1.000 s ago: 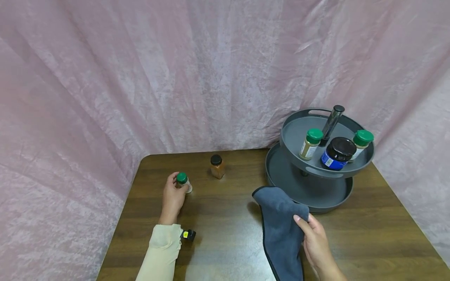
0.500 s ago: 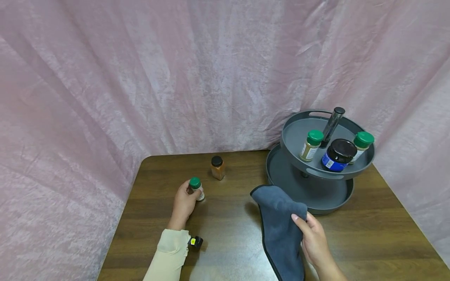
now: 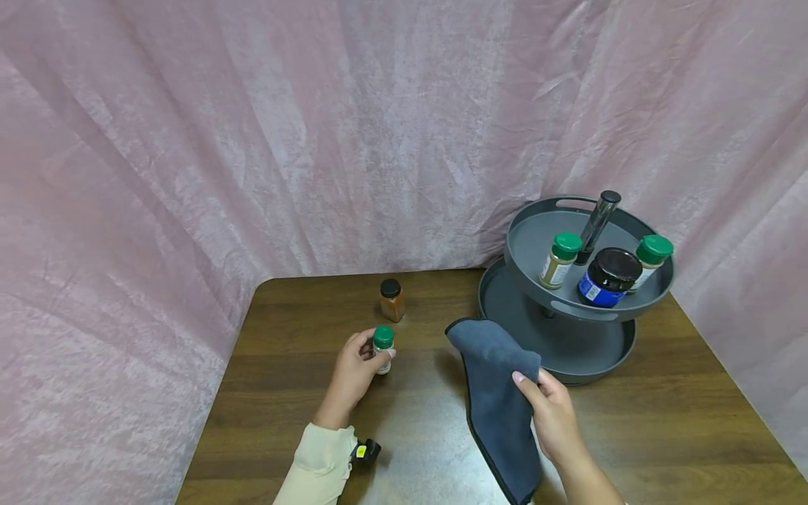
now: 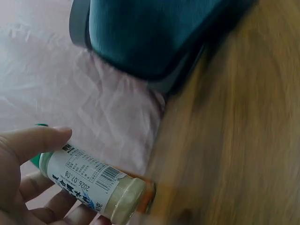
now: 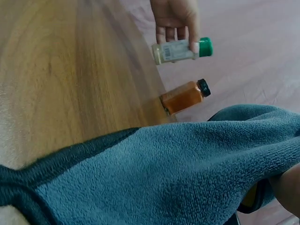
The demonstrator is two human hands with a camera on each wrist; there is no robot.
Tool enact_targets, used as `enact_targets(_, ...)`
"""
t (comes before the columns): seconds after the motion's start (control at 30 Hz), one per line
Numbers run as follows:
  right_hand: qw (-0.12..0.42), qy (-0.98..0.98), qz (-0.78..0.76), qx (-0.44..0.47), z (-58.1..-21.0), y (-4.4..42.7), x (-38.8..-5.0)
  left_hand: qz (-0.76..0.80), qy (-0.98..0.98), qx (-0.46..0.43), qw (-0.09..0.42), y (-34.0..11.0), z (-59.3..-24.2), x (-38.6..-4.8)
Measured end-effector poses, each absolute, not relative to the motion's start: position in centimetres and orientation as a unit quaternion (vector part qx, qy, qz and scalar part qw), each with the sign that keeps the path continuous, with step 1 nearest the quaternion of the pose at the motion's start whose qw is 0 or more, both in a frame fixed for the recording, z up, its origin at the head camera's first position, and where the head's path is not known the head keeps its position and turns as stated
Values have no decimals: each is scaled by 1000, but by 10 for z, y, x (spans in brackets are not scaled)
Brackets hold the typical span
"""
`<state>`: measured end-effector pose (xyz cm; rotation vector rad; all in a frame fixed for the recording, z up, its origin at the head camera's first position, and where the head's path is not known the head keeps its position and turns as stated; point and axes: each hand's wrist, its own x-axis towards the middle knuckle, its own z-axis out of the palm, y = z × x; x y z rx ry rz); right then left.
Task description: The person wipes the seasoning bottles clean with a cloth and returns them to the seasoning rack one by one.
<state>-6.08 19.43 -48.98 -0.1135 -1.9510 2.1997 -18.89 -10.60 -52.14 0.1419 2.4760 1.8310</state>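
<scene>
My left hand [image 3: 353, 374] grips a small spice jar [image 4: 86, 176] with a green cap and a white printed label, thumb on one side and fingers on the other. In the right wrist view this spice jar [image 5: 178, 51] appears just off the table. A blue-grey cloth [image 3: 501, 400] with dark edging hangs from my right hand [image 3: 555, 414], pinched between thumb and fingers. The cloth [image 5: 164, 173] fills the lower part of the right wrist view. Just behind the held jar stands a black-capped jar of orange-brown spice [image 3: 392, 303], upright on the table.
A grey two-tier round tray [image 3: 555, 351] stands at the right. On its upper tier are a green-capped jar [image 3: 557, 270], a dark jar with a blue label [image 3: 606, 280] and another green-capped jar [image 3: 650, 259]. A pink curtain [image 3: 379, 140] hangs behind the wooden table [image 3: 271, 337].
My left hand has carried the green-capped spice jar to the right, in front of the black-capped jar. My right hand and the cloth have shifted slightly left.
</scene>
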Motion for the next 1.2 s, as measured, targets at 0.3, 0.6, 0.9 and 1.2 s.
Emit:
enact_targets(0.3,56,-730,681,6,-492,184,-70,588,796,139,42,-83,-523,-166)
enact_targets(0.6,66,-808,584,37,-503,172,-75,564,806,161,80,-54,-535,-144)
enact_targets(0.9,78,-866,483,107,-520,156,-76,508,844,163,61,-39,-545,-136)
enact_targets(1.2,107,-895,417,121,-521,150,-78,493,855,154,45,-35,-549,-135)
